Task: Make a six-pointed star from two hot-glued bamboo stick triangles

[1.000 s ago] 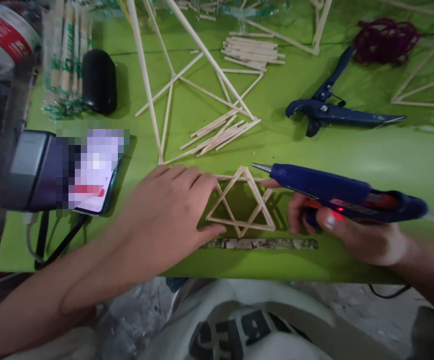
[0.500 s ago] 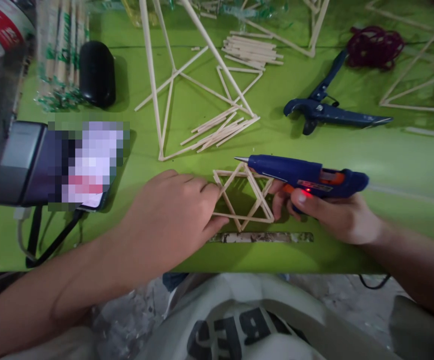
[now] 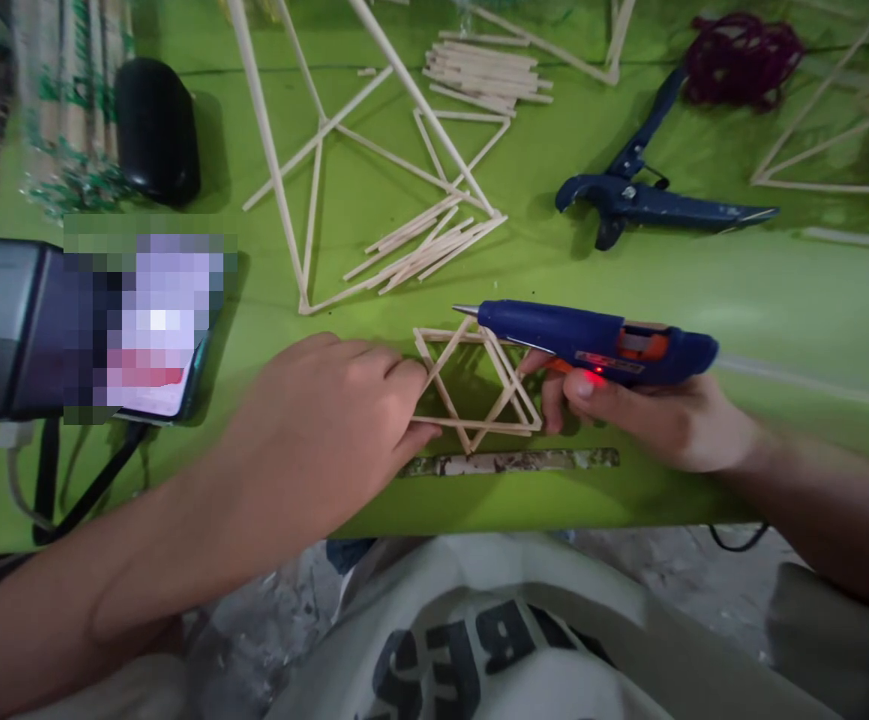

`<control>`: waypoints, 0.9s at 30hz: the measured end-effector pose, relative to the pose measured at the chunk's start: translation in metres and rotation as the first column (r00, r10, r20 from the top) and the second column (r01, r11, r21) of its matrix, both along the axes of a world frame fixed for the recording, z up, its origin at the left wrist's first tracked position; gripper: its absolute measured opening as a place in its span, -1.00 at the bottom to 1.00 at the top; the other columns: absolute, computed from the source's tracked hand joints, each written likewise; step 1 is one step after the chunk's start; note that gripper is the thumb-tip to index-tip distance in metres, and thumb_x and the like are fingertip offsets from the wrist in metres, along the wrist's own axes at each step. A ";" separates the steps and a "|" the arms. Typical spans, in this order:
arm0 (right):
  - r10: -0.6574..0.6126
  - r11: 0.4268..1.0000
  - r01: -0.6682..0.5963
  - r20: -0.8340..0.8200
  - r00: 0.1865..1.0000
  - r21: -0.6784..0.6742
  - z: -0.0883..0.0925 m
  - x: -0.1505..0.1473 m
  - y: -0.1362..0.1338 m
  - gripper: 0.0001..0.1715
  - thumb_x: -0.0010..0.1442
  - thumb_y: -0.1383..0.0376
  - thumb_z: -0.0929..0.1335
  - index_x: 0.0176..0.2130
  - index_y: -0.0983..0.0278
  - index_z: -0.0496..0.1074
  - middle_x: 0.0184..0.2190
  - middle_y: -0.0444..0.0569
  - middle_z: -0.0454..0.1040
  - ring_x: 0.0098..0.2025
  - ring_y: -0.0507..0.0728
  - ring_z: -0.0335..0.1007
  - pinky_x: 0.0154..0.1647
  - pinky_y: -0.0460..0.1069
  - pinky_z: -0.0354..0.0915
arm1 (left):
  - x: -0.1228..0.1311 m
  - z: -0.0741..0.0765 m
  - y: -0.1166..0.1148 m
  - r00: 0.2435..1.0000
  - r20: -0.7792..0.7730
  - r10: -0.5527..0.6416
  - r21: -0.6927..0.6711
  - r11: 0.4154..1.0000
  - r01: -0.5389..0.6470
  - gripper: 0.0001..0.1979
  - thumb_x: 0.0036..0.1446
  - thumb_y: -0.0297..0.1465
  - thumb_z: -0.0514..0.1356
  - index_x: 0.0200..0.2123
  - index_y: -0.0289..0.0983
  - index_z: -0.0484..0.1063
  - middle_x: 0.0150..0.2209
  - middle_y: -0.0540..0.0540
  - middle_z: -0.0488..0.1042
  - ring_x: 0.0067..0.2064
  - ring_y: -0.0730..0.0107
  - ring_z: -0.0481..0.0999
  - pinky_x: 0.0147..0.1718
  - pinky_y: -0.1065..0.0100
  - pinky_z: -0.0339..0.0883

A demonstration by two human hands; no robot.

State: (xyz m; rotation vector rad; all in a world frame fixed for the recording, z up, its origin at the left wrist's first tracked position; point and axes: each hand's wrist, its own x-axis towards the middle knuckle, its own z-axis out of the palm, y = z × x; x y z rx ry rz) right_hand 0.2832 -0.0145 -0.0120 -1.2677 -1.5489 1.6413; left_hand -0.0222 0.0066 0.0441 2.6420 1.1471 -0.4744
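A small star-shaped frame of thin wooden sticks (image 3: 477,427) sits in front of me on the green table. My left hand (image 3: 336,410) pinches its left side between thumb and fingers. In my right hand (image 3: 629,415) is a blue glue gun (image 3: 554,328), its red light lit and a clear glue stick trailing from its back. The gun's metal nozzle points left, just above the top corner of the star. Some right-hand fingers reach beneath the gun to the star's right side; whether they touch it I cannot tell. A narrow mottled strip (image 3: 524,461) lies below the star.
Behind the star stand a larger stick frame (image 3: 273,180) and loose piles of sticks (image 3: 434,250). Blue cutters (image 3: 651,200) and a purple cord bundle (image 3: 741,60) lie right. At left are a black case (image 3: 156,130), a phone (image 3: 164,330) and bagged sticks (image 3: 74,100).
The whole view has shifted slightly, so things on the table appear a little further left and up. Both hands keep the same hold on the star frame and the glue gun.
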 end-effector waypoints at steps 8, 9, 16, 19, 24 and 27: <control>-0.008 0.999 0.007 -0.022 1.000 -0.033 -0.007 0.002 -0.006 -0.35 0.56 -0.22 0.50 0.18 0.27 0.70 -0.42 -0.01 0.71 -0.50 0.09 0.46 -0.51 0.01 0.31 | -0.002 -0.002 0.001 1.000 -0.027 0.010 -0.010 1.000 -0.010 -0.78 0.56 -0.24 0.35 0.06 -0.22 0.72 -0.10 -0.18 0.77 -0.09 -0.13 0.76 -0.12 0.04 0.48; -0.006 0.999 0.005 -0.030 1.000 -0.036 -0.007 0.002 -0.007 -0.35 0.57 -0.21 0.49 0.20 0.27 0.70 -0.42 -0.01 0.71 -0.51 0.09 0.45 -0.53 0.01 0.29 | -0.002 -0.003 0.001 0.999 -0.031 0.010 -0.010 1.000 -0.011 -0.77 0.56 -0.23 0.34 0.07 -0.22 0.72 -0.08 -0.19 0.78 -0.09 -0.12 0.76 -0.12 0.04 0.47; -0.160 0.985 0.165 -0.106 0.981 0.041 -0.006 -0.005 -0.019 -0.73 0.57 0.04 0.56 0.03 0.17 0.75 -0.31 -0.02 0.73 -0.45 0.09 0.56 -0.51 0.00 0.33 | -0.001 -0.004 0.002 0.997 -0.066 0.037 -0.027 0.999 -0.039 -0.71 0.54 -0.10 0.33 0.02 -0.17 0.71 -0.13 -0.17 0.76 -0.12 -0.10 0.73 -0.17 0.06 0.41; -0.254 0.961 0.266 -0.153 0.955 0.069 -0.006 -0.009 -0.024 -0.80 0.56 0.08 0.57 -0.01 0.15 0.75 0.06 0.08 0.75 -0.38 0.06 0.62 -0.47 0.01 0.43 | -0.002 -0.004 0.000 0.997 -0.062 0.051 -0.027 0.998 -0.053 -0.75 0.53 -0.11 0.35 0.00 -0.13 0.70 -0.15 -0.16 0.74 -0.11 -0.09 0.72 -0.16 0.07 0.38; -0.269 0.957 0.281 -0.138 0.953 0.077 -0.009 -0.010 -0.025 -0.82 0.53 0.11 0.60 0.00 0.14 0.78 0.06 0.07 0.74 -0.23 0.10 0.73 -0.35 -0.03 0.57 | -0.002 -0.003 -0.001 0.997 -0.065 0.044 -0.016 0.999 -0.045 -0.73 0.56 -0.09 0.32 -0.01 -0.14 0.69 -0.13 -0.16 0.76 -0.10 -0.09 0.73 -0.16 0.07 0.36; -0.235 0.964 0.251 -0.158 0.959 0.088 -0.012 -0.009 -0.024 -0.86 0.55 0.12 0.58 0.02 0.09 0.78 0.09 0.04 0.72 -0.16 0.13 0.77 -0.33 -0.03 0.60 | -0.001 -0.004 -0.001 0.998 -0.058 0.025 0.008 1.000 -0.025 -0.73 0.58 -0.11 0.30 -0.02 -0.17 0.69 -0.12 -0.16 0.77 -0.12 -0.08 0.74 -0.17 0.09 0.36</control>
